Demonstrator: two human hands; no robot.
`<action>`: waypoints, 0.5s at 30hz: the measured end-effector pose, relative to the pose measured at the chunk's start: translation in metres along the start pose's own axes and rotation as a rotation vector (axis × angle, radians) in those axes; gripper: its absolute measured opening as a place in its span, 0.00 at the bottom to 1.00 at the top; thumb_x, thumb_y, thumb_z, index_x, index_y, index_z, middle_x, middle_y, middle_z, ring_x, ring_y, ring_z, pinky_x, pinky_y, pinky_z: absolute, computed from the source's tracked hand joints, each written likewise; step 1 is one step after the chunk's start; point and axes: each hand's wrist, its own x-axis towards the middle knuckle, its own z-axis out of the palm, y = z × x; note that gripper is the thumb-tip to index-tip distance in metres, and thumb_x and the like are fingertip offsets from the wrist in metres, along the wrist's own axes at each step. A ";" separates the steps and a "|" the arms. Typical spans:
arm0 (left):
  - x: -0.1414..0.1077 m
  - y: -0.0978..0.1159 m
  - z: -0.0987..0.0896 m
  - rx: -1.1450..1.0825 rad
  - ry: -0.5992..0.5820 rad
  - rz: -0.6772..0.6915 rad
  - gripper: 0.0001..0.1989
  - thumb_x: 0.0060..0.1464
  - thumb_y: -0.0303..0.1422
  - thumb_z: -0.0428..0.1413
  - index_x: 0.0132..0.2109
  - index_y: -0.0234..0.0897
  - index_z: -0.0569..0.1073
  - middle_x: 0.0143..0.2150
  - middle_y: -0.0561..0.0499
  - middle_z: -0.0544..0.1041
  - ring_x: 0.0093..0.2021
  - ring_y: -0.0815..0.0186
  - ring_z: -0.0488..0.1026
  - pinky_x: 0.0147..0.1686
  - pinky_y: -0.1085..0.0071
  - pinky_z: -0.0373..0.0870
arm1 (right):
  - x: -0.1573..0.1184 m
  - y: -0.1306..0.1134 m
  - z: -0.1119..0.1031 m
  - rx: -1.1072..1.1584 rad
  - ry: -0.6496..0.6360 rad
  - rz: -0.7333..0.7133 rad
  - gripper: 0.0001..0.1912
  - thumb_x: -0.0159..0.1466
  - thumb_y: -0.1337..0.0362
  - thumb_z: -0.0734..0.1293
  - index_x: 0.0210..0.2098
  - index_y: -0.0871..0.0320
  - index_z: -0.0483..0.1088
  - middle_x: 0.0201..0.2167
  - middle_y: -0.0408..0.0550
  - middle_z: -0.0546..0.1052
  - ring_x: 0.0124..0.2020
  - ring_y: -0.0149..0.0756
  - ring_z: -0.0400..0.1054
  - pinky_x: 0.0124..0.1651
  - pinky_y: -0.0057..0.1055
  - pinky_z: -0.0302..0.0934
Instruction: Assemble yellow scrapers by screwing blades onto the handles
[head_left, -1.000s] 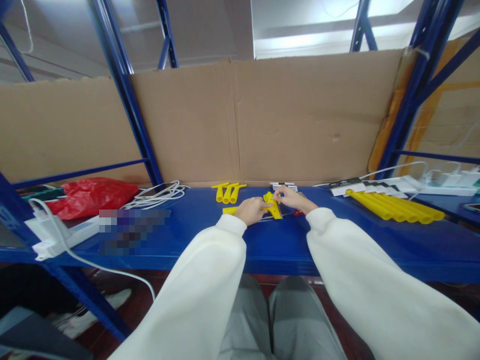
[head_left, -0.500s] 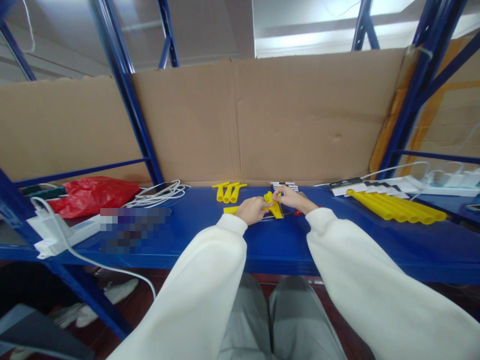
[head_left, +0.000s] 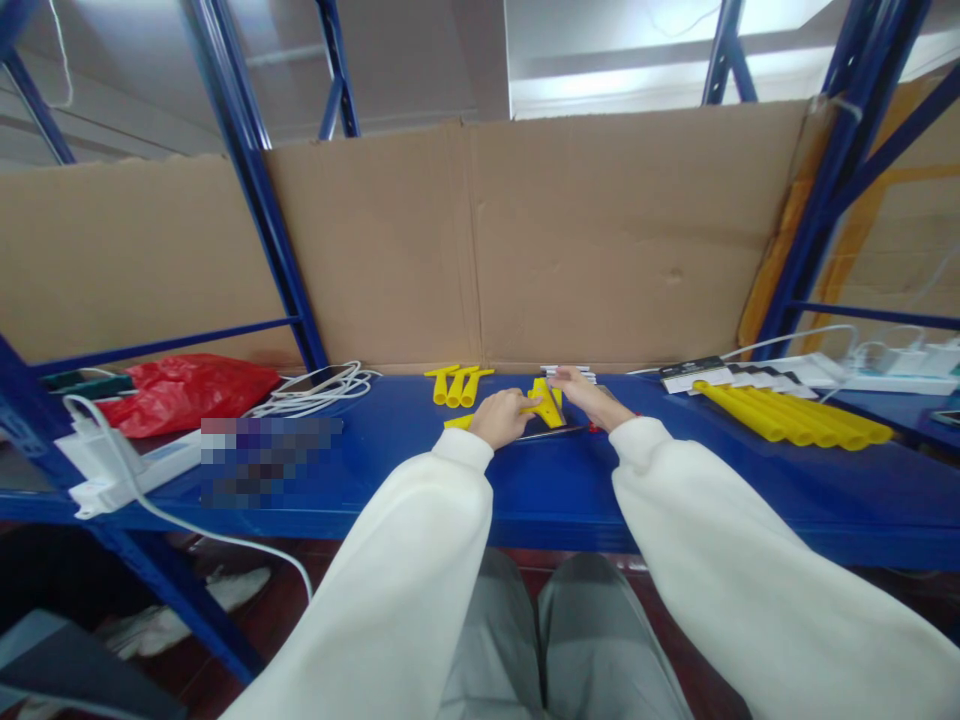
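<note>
Yellow plastic T-handle (head_left: 553,410) was gripped by left hand (head_left: 501,418) fingers over the bench (head_left: 382,450); right hand (head_left: 592,398) finger closure couldn't be told. Judged light, stiff, slightly slick; best held mid-length.

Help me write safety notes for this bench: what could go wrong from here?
The left hand seems to steady the yellow piece; if that grip slackens, it might twist. The white cable hangs over the bench edge, where it could be snagged. The yellow tubes lie side by side; a bumped one might roll.
</note>
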 end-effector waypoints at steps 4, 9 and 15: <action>0.001 -0.004 0.001 -0.001 0.042 -0.083 0.18 0.60 0.30 0.54 0.56 0.43 0.77 0.45 0.44 0.81 0.46 0.60 0.78 0.48 0.66 0.73 | -0.009 -0.007 -0.009 0.166 -0.420 0.143 0.05 0.62 0.69 0.67 0.38 0.60 0.71 0.33 0.50 0.80 0.29 0.33 0.74 0.35 0.30 0.71; 0.001 -0.002 0.000 -0.011 0.048 -0.098 0.19 0.60 0.30 0.54 0.58 0.43 0.75 0.51 0.44 0.80 0.51 0.58 0.77 0.51 0.65 0.72 | -0.015 -0.009 -0.012 0.176 -0.589 0.130 0.03 0.63 0.70 0.66 0.32 0.62 0.72 0.23 0.48 0.79 0.17 0.27 0.68 0.22 0.22 0.67; -0.001 0.003 -0.004 0.098 -0.043 -0.163 0.29 0.60 0.31 0.53 0.68 0.39 0.63 0.50 0.41 0.80 0.50 0.55 0.77 0.48 0.63 0.72 | -0.015 -0.007 -0.005 0.177 -0.603 0.094 0.08 0.62 0.67 0.69 0.27 0.60 0.69 0.20 0.46 0.78 0.14 0.27 0.67 0.19 0.22 0.66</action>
